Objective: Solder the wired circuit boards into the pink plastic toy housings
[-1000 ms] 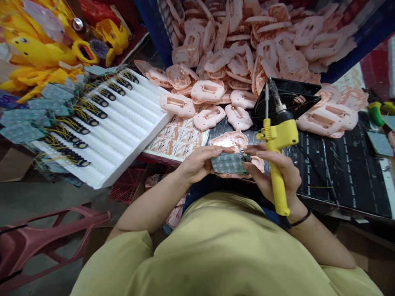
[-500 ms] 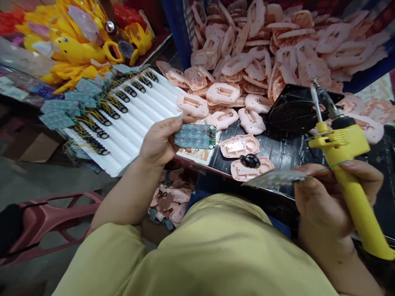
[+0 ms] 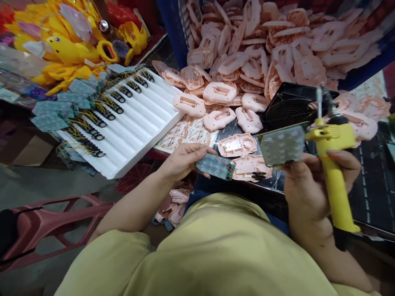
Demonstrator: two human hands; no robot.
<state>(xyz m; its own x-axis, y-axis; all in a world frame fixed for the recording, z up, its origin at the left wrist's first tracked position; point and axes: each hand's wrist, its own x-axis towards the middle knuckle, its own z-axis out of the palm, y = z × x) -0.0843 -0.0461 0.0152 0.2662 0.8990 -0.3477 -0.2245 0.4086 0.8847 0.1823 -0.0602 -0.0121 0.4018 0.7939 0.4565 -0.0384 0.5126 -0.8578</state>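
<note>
Between thumb and fingers my left hand (image 3: 185, 161) pinches a green circuit board (image 3: 215, 165) with red wires at its right end. My right hand (image 3: 311, 185) grips a second board (image 3: 282, 144), its pale face tilted up, and also a yellow soldering gun (image 3: 338, 176) whose metal tip points up and away. Two open pink shell halves lie between my hands: the farther one (image 3: 237, 144) and the nearer one (image 3: 247, 166). A small black part (image 3: 258, 176) is on the nearer half, whose left edge is partly behind the left board.
A white foam tray (image 3: 145, 119) at left bears several wired black parts and boards. Pink shells (image 3: 219, 92) pile up from the table into a blue crate (image 3: 173, 33). A black fan (image 3: 285, 107) stands behind the right board. Yellow toy parts (image 3: 70, 49) lie back left.
My left hand has moved right and nearer my body with its board. The right board has swung up and tilted, showing its face. The yellow soldering gun has shifted slightly left.
</note>
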